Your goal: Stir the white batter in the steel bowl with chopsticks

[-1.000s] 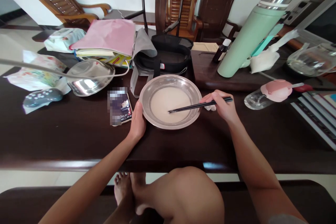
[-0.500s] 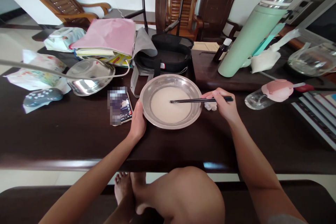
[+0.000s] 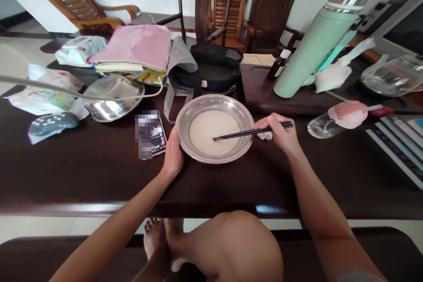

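A wide metal bowl stands on the dark table, holding a milky, off-white liquid. My left hand grips the bowl at its left rim, thumb against the edge and the other fingers mostly hidden under the side. In my right hand is a pair of black chopsticks, held close together and closed in by the fingers. They reach across the right rim, and their tips are in the liquid near the middle of the bowl. Crumpled white tissue lies below my right hand.
Left of the bowl lie a phone, an upturned metal bowl and a game controller. A black bag sits behind. Rightward are a tall green thermos, a pink-lidded bottle and stacked books.
The chopstick tips have swung toward me within the liquid, so the chopsticks slant more. My left hand and the bowl look unmoved.
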The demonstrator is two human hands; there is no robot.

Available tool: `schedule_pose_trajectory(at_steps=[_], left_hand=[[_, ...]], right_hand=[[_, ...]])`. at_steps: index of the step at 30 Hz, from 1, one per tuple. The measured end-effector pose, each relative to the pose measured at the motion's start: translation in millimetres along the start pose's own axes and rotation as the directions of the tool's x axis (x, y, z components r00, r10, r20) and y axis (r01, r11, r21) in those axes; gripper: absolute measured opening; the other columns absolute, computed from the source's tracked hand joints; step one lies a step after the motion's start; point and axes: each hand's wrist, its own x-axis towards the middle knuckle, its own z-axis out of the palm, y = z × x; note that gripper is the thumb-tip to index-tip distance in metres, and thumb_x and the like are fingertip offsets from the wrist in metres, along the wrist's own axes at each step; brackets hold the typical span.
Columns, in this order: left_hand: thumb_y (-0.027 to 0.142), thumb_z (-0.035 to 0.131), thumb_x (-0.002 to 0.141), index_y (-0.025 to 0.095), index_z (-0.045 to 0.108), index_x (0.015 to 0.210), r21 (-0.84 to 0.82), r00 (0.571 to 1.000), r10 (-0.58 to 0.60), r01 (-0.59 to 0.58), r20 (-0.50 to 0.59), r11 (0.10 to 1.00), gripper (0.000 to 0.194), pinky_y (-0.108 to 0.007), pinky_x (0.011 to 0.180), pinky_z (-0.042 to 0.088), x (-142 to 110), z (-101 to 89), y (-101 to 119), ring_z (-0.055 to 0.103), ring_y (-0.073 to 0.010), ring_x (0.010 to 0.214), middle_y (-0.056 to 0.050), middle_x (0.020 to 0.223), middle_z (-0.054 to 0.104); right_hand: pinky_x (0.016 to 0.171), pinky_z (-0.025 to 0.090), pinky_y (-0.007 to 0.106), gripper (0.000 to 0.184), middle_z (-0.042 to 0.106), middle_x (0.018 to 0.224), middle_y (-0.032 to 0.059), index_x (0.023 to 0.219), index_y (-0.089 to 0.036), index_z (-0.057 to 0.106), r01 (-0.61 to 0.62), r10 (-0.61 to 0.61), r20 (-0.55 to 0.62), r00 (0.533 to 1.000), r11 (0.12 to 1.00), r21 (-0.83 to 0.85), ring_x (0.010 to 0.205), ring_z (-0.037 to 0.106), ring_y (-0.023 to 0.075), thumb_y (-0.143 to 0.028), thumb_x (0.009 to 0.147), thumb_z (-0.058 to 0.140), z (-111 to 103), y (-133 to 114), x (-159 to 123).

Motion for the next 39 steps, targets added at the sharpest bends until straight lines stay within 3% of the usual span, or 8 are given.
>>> schedule_pose_trajectory(at_steps=[3,8,13,19,23,28,33,39], left_hand=[[0.067,0.043,0.108,0.028,0.071,0.137,-0.009,1.000,0.012,-0.012,0.002,1.000,0.056,-0.047,0.130,0.039,1,-0.4,-2,0.057,-0.0293,0.147,-0.005,0.144,0.072],[0.064,0.044,0.109,0.026,0.071,0.137,-0.010,1.000,0.002,-0.002,0.000,1.000,0.055,-0.048,0.129,0.039,0,-0.6,0,0.059,-0.0301,0.145,-0.007,0.147,0.070],[0.065,0.040,0.109,0.025,0.070,0.139,0.022,1.000,0.017,-0.017,0.011,1.000,0.057,-0.047,0.128,0.040,-1,0.2,4,0.058,-0.0295,0.145,-0.007,0.148,0.070],[0.066,0.041,0.109,0.025,0.070,0.139,0.007,1.000,0.019,-0.019,0.016,1.000,0.058,-0.046,0.128,0.041,0,0.7,2,0.058,-0.0298,0.146,-0.008,0.147,0.070],[0.066,0.041,0.109,0.027,0.069,0.140,-0.014,1.000,0.012,-0.012,0.014,1.000,0.057,-0.048,0.128,0.042,1,0.4,-2,0.059,-0.0296,0.146,-0.006,0.148,0.070],[0.064,0.041,0.109,0.028,0.069,0.141,-0.004,1.000,0.025,-0.025,0.015,1.000,0.056,-0.049,0.130,0.039,1,-0.6,-4,0.057,-0.0292,0.148,-0.006,0.149,0.070],[0.063,0.041,0.110,0.028,0.068,0.142,-0.016,1.000,0.015,-0.015,0.022,1.000,0.055,-0.049,0.131,0.037,1,-1.5,-6,0.057,-0.0285,0.148,-0.005,0.150,0.069],[0.063,0.040,0.110,0.029,0.068,0.143,0.016,0.999,0.028,-0.029,0.019,0.999,0.055,-0.050,0.131,0.038,1,-2.5,-8,0.056,-0.0283,0.148,-0.005,0.151,0.068]], right_hand=[[0.079,0.066,0.038,0.038,0.086,0.083,0.0044,0.074,-0.026,0.079,0.007,-0.006,0.020,1.000,0.998,-0.067,0.079,0.082,0.0229,-0.059,0.094,0.075,1,-1,1],[0.072,0.066,0.038,0.041,0.084,0.076,0.0041,0.069,-0.025,0.077,0.025,-0.020,-0.069,0.997,0.997,0.069,0.072,0.081,0.0227,-0.057,0.096,0.073,-3,1,1],[0.080,0.066,0.036,0.038,0.086,0.081,0.0038,0.073,-0.026,0.080,0.008,-0.008,0.046,0.999,1.000,-0.016,0.080,0.082,0.0222,-0.057,0.094,0.076,0,2,0],[0.069,0.066,0.037,0.041,0.084,0.075,0.0042,0.069,-0.025,0.077,0.030,-0.025,-0.066,0.998,0.996,0.079,0.071,0.081,0.0232,-0.056,0.096,0.073,-3,2,2],[0.076,0.066,0.037,0.040,0.085,0.079,0.0049,0.071,-0.025,0.079,0.007,-0.007,0.022,1.000,1.000,0.023,0.078,0.082,0.0235,-0.057,0.095,0.074,-2,1,1],[0.072,0.066,0.037,0.039,0.085,0.079,0.0048,0.071,-0.025,0.077,0.022,-0.020,-0.047,0.999,0.999,0.045,0.074,0.081,0.0224,-0.056,0.095,0.075,-3,2,1],[0.078,0.067,0.037,0.040,0.085,0.078,0.0048,0.071,-0.025,0.078,0.007,-0.008,0.024,1.000,1.000,0.029,0.077,0.082,0.0230,-0.057,0.094,0.075,-1,1,2],[0.073,0.067,0.038,0.042,0.084,0.077,0.0046,0.070,-0.025,0.076,0.011,-0.009,-0.055,0.998,0.999,0.045,0.073,0.081,0.0236,-0.058,0.095,0.073,-2,1,2]])
